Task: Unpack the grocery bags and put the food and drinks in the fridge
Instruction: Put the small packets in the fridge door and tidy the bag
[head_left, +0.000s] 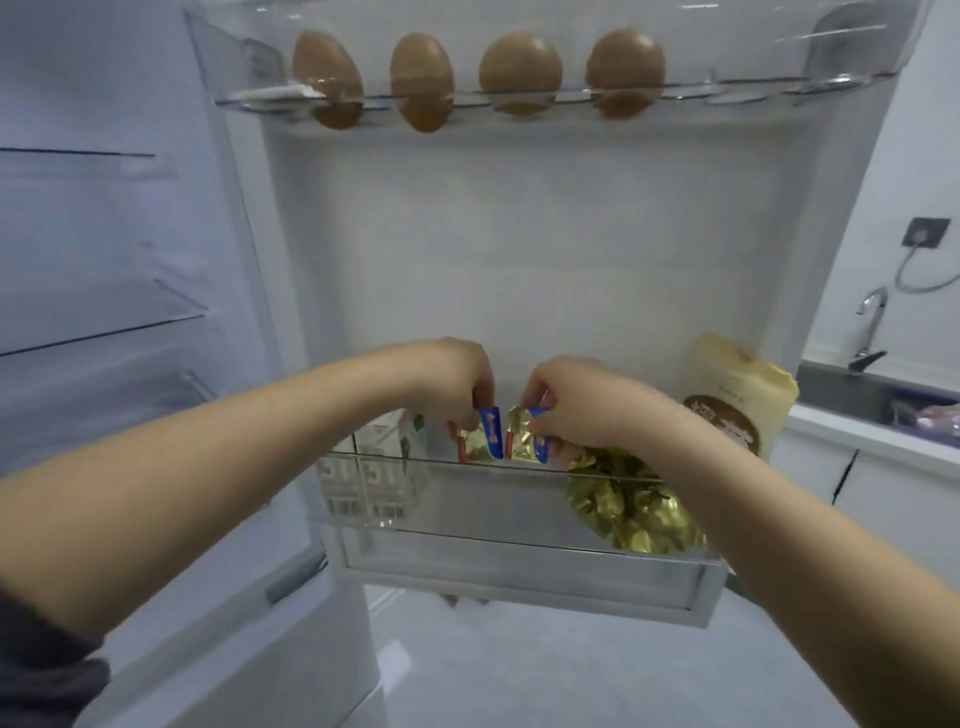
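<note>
While over door bin (493, 501), left hand (457, 379), right hand (571, 402) on foil packets (482, 440).

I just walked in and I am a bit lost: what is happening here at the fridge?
A person is loading the open fridge door. The left hand pinches one gold-and-blue foil packet and the right hand pinches a second foil packet, both at the rim of the lower door shelf. In that shelf, white cartons stand at the left, with a crinkled gold bag and a tall cream bag at the right. Four brown eggs sit in the top rack.
</note>
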